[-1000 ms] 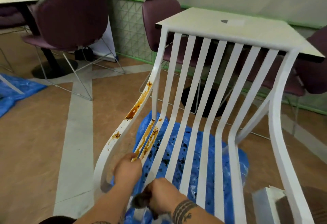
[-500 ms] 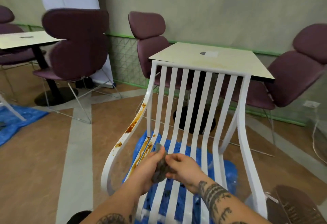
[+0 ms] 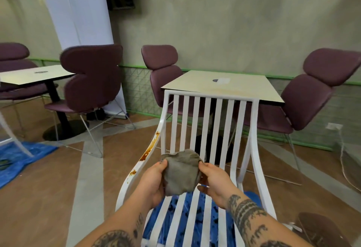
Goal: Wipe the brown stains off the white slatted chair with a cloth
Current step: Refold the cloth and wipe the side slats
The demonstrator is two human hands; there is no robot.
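Note:
The white slatted chair (image 3: 207, 125) stands in front of me, its back toward the far table. Brown stains (image 3: 149, 150) run down its left side rail, with smaller spots lower on the rail. A grey cloth (image 3: 180, 172) is held up above the seat slats, spread between both hands. My left hand (image 3: 154, 180) grips its left edge. Its right edge is pinched by my right hand (image 3: 214, 178). The cloth hides the lower part of the left slats.
A blue sheet (image 3: 187, 213) lies under the chair, another blue sheet (image 3: 21, 155) at the left. A cream table (image 3: 220, 86) with purple chairs (image 3: 316, 98) stands right behind the white chair. A second table (image 3: 33, 74) and a purple chair (image 3: 91, 79) are at the left.
The view has tilted up and pulled back from the chair. Both hands have lifted off the left slats and raised the cloth, unfolding it between them.

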